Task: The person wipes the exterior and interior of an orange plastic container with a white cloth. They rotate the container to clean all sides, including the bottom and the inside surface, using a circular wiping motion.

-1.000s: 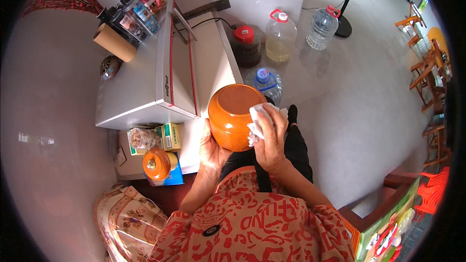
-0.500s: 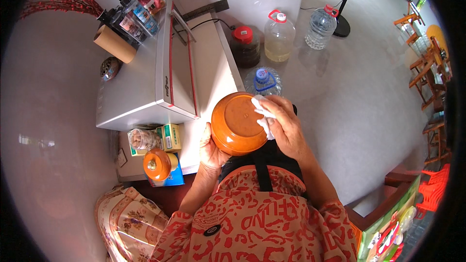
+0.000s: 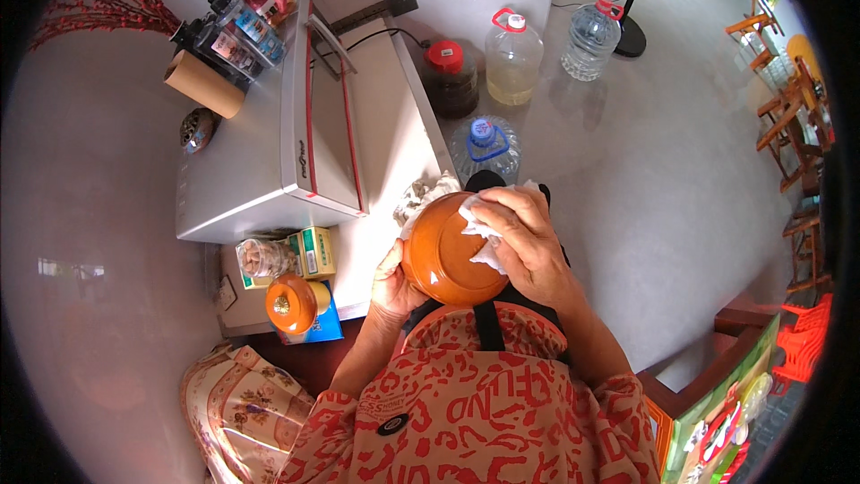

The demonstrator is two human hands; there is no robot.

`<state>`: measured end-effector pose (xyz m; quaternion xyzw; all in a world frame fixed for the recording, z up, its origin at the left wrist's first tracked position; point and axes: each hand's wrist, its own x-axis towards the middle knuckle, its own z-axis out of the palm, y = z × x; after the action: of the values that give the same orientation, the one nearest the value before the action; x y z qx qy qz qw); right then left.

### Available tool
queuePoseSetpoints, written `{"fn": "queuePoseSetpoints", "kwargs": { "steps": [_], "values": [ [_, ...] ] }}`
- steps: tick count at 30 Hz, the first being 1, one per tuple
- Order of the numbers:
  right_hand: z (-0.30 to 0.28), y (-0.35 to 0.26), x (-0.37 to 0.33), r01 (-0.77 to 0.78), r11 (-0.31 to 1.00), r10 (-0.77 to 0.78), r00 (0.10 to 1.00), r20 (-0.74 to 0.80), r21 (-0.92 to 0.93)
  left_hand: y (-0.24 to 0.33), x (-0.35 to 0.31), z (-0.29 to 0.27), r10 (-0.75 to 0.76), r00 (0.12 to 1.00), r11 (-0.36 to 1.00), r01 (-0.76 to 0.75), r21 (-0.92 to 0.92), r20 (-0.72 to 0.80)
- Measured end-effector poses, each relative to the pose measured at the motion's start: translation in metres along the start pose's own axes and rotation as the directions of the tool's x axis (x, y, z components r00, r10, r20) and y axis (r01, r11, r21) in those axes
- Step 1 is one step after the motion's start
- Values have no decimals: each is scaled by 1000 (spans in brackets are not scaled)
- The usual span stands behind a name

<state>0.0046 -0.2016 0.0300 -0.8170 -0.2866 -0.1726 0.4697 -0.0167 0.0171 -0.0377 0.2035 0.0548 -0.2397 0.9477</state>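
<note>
A glossy orange-brown round bowl (image 3: 448, 260) is held in front of my body, its ringed base facing up at me. My left hand (image 3: 394, 287) grips its left side, thumb along the wall and the other fingers partly hidden beneath. Against the base's upper right, my right hand (image 3: 524, 246) presses a crumpled white tissue (image 3: 484, 233) under bent fingers. A matching orange lid with a gold knob (image 3: 288, 303) sits on the counter to the left. Behind the bowl, a crumpled pale cloth (image 3: 421, 194) lies at the counter edge.
A silver oven-like appliance (image 3: 242, 184) stands on the white counter (image 3: 394, 108), bottles (image 3: 237, 36) and a cardboard tube (image 3: 204, 83) on top. Near the lid are a clear jar (image 3: 262, 258) and boxes (image 3: 313, 249). Large jugs (image 3: 513, 63) stand on the floor beyond. A patterned cloth (image 3: 246, 403) hangs lower left.
The bowl has shifted slightly right and down and tilted in my hands. My right hand has moved a little along its base with the tissue. The pale cloth behind has come into sight.
</note>
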Motion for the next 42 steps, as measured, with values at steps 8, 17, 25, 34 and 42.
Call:
{"fn": "queuePoseSetpoints", "kwargs": {
  "steps": [8,17,25,34,42],
  "values": [
    [38,-28,14,183,972,-181,983,25,-145,-9,-4,-18,2,993,998,-9,-61,-118],
    [21,-15,17,53,934,-69,997,-34,-353,-5,1,-2,53,999,996,-54,-69,-15],
    [-2,-11,-13,-182,968,176,983,-49,-172,0,4,6,58,998,998,-59,-30,-7],
    [-6,4,-10,-194,981,194,975,-103,9,3,5,0,2,1000,998,-1,68,-12],
    [6,-10,14,165,976,-168,986,-4,-139,1,5,1,-28,999,993,31,110,-30]
  ]
}}
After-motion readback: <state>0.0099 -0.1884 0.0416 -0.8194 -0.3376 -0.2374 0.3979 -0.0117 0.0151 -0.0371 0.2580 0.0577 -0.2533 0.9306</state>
